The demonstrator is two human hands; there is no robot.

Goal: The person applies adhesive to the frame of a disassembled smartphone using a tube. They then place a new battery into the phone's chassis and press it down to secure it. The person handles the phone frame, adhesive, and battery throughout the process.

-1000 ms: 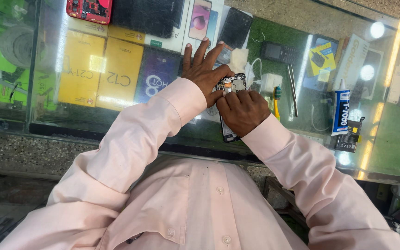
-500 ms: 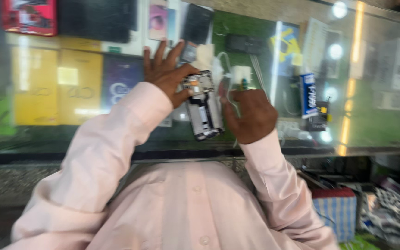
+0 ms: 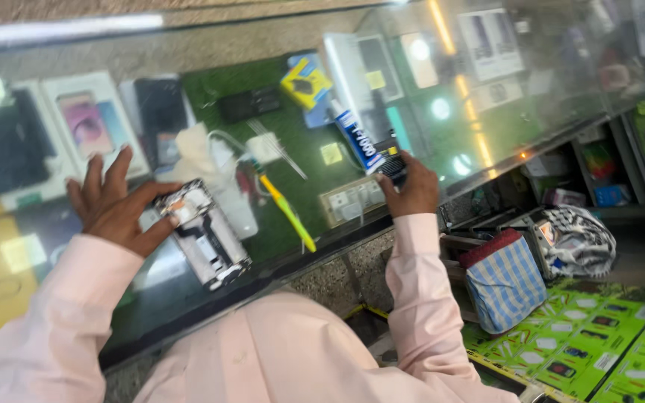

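Now the two hands have parted; a moment ago both were closed in on the opened phone [image 3: 201, 233], and at this point only the left hand [image 3: 117, 205] stays with it, fingers spread, the thumb laid along the top end of the stripped frame and the palm steadying it against the glass counter [image 3: 188, 295]; the phone lies flat, inner side up, slanting away from the body, just beside the left wrist; the right hand [image 3: 410, 186] has gone out to the far right of the mat and is curled over the dark cap end of the blue-and-white glue tube [image 3: 363, 145], the fingers bent round it in what looks like a pinch, though whether the tube is lifted or merely touched I cannot tell; the view has also swung to the right, so the checked cloth bag [image 3: 503, 282] and the green printed boxes [image 3: 584, 339] on the floor have come into sight; between the hands lie a yellow-green handled tool [image 3: 287, 213], a pair of tweezers [image 3: 278, 148] and a white cloth [image 3: 201, 158] on the green mat [image 3: 304, 186]; judging from this, the work on the frame is paused while adhesive is fetched, and the phone is held ready rather than being worked on
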